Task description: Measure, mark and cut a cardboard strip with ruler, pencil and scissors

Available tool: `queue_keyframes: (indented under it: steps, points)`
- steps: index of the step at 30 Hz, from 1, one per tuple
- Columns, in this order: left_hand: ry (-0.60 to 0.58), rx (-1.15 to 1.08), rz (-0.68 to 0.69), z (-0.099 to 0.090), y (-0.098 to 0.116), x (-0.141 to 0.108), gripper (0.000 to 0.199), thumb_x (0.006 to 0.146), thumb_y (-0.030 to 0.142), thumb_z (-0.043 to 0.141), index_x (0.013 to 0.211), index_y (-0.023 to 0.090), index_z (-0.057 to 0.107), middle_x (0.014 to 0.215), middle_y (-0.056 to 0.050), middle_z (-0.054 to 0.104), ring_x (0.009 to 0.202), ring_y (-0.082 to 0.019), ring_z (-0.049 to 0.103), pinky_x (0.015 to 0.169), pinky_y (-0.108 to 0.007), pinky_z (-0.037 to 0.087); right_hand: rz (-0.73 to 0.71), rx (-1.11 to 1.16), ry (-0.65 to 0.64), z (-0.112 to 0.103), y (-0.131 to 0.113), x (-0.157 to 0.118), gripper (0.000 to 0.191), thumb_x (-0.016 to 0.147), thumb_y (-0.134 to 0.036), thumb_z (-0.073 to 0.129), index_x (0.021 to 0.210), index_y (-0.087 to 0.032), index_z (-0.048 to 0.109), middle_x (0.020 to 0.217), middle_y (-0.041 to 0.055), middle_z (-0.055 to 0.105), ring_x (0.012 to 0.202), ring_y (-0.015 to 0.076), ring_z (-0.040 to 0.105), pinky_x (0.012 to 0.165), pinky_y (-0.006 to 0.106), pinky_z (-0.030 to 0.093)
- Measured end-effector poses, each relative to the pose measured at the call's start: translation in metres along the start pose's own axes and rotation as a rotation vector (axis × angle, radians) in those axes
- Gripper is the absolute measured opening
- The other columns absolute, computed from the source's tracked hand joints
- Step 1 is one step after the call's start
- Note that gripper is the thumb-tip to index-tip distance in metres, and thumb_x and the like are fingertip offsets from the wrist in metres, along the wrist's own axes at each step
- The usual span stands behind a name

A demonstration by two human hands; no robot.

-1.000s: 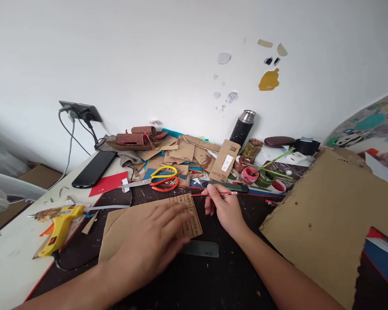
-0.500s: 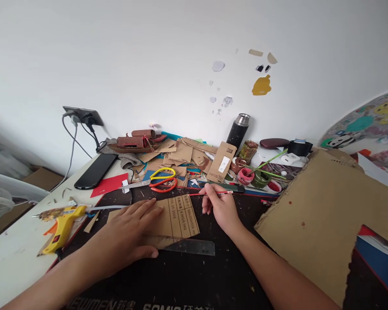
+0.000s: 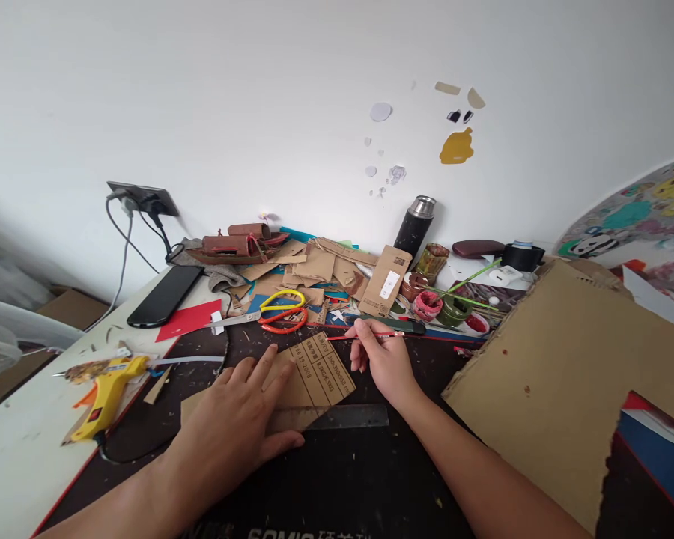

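Note:
My left hand point(image 3: 247, 408) lies flat, fingers spread, over a printed piece of cardboard point(image 3: 320, 374) and a clear ruler point(image 3: 351, 417). The ruler runs along the cardboard's near part and sticks out to the right; its left part is hidden under the hand. To the right of the cardboard, my right hand point(image 3: 385, 363) is closed on a thin red pencil point(image 3: 341, 337), whose tip points left toward the cardboard's far edge. Just beyond this hand a dark green cutter point(image 3: 407, 326) lies on the mat. Scissors point(image 3: 284, 311) with yellow and red handles lie behind the cardboard.
On the left are a yellow glue gun point(image 3: 104, 404) and a black phone point(image 3: 165, 297). Cardboard scraps point(image 3: 320, 266) and a model boat point(image 3: 230, 247) line the wall. Paint jars point(image 3: 427, 305), a thermos point(image 3: 416, 228) and a large cardboard sheet point(image 3: 556, 374) stand to the right.
My left hand has moved right and turned, and the cardboard and ruler have shifted right and rotated with it. The right hand with the pencil has stayed in place.

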State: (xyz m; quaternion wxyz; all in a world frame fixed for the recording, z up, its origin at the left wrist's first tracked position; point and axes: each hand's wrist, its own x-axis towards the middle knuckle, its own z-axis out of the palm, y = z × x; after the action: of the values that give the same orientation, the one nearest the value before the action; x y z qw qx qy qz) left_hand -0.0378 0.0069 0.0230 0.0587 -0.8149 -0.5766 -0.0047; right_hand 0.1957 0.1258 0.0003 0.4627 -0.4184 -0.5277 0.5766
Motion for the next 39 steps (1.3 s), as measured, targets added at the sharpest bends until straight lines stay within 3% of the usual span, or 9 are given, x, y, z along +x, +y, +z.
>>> queue_keyframes:
  steps: [11,15,20,23,26,29,32,37,39]
  points:
    - [-0.062,0.119,0.036,-0.006,0.027,0.012,0.09,0.087,0.066,0.085,0.156,0.012,0.065,0.149,-0.033,0.066,0.101,-0.048,0.077,0.069,-0.053,0.066,0.001,-0.016,-0.003,0.0,-0.001,-0.001,0.061,0.088,-0.08,0.073,0.081,-0.019,0.073,0.054,-0.0024,0.061,0.041,0.0125,0.059,0.04,0.021,0.041]
    - [-0.119,0.122,-0.044,-0.005,0.037,0.013,0.081,0.094,0.061,0.079,0.159,0.017,0.062,0.146,-0.032,0.068,0.085,-0.041,0.081,0.06,-0.047,0.066,-0.003,-0.025,-0.004,0.0,-0.001,0.0,0.06,0.089,-0.079,0.072,0.081,-0.019,0.073,0.054,-0.0023,0.061,0.041,0.0128,0.059,0.04,0.022,0.041]
    - [-0.162,0.119,-0.05,-0.001,0.041,0.011,0.064,0.103,0.048,0.07,0.157,0.014,0.063,0.135,-0.03,0.074,0.066,-0.032,0.079,0.051,-0.04,0.063,-0.001,-0.023,-0.007,-0.001,-0.001,0.0,0.06,0.088,-0.079,0.072,0.081,-0.019,0.072,0.054,-0.0025,0.062,0.041,0.0123,0.059,0.039,0.021,0.04]
    - [-0.004,0.098,0.046,-0.004,0.031,0.001,0.051,0.104,0.035,0.068,0.15,0.013,0.068,0.133,-0.026,0.076,0.085,-0.035,0.082,0.061,-0.04,0.067,-0.002,-0.021,-0.007,-0.001,-0.001,0.0,0.059,0.089,-0.078,0.072,0.081,-0.019,0.072,0.054,-0.0025,0.062,0.041,0.0122,0.059,0.04,0.021,0.041]
    - [0.234,-0.106,0.328,-0.015,0.026,-0.014,0.043,0.108,0.022,0.055,0.15,0.018,0.066,0.142,-0.017,0.075,0.125,-0.035,0.074,0.1,-0.046,0.066,-0.001,-0.027,-0.011,-0.001,-0.001,0.0,0.058,0.09,-0.077,0.073,0.081,-0.019,0.073,0.054,-0.0025,0.062,0.042,0.0124,0.059,0.04,0.021,0.042]
    - [0.149,-0.297,0.573,-0.024,0.033,-0.026,0.051,0.106,0.019,0.06,0.157,0.026,0.06,0.158,-0.006,0.066,0.154,-0.027,0.054,0.131,-0.047,0.042,-0.002,-0.027,-0.016,-0.002,-0.001,0.0,0.059,0.09,-0.077,0.072,0.081,-0.019,0.072,0.054,-0.0022,0.062,0.042,0.0123,0.059,0.04,0.021,0.042]
    - [0.126,-0.383,0.702,-0.019,0.044,-0.031,0.046,0.103,0.021,0.072,0.147,0.033,0.067,0.159,0.002,0.065,0.156,-0.021,0.052,0.135,-0.046,0.035,-0.002,-0.031,-0.015,-0.002,0.0,0.0,0.06,0.09,-0.078,0.072,0.082,-0.019,0.072,0.055,-0.0018,0.063,0.042,0.0128,0.059,0.041,0.022,0.042]
    - [0.184,-0.337,0.651,0.023,0.055,-0.038,0.054,0.096,0.014,0.079,0.147,0.027,0.067,0.158,-0.005,0.066,0.154,-0.027,0.054,0.136,-0.055,0.027,-0.002,-0.037,-0.023,-0.002,0.001,-0.001,0.06,0.09,-0.078,0.072,0.08,-0.02,0.07,0.054,-0.0017,0.063,0.042,0.0127,0.059,0.041,0.022,0.041]
    - [0.275,-0.319,0.618,0.041,0.059,-0.04,0.046,0.097,0.017,0.077,0.142,0.023,0.069,0.156,-0.009,0.067,0.155,-0.03,0.053,0.136,-0.061,0.02,-0.003,-0.04,-0.025,-0.002,0.0,-0.002,0.06,0.09,-0.079,0.072,0.08,-0.02,0.069,0.054,-0.0018,0.063,0.042,0.0123,0.059,0.041,0.021,0.041]
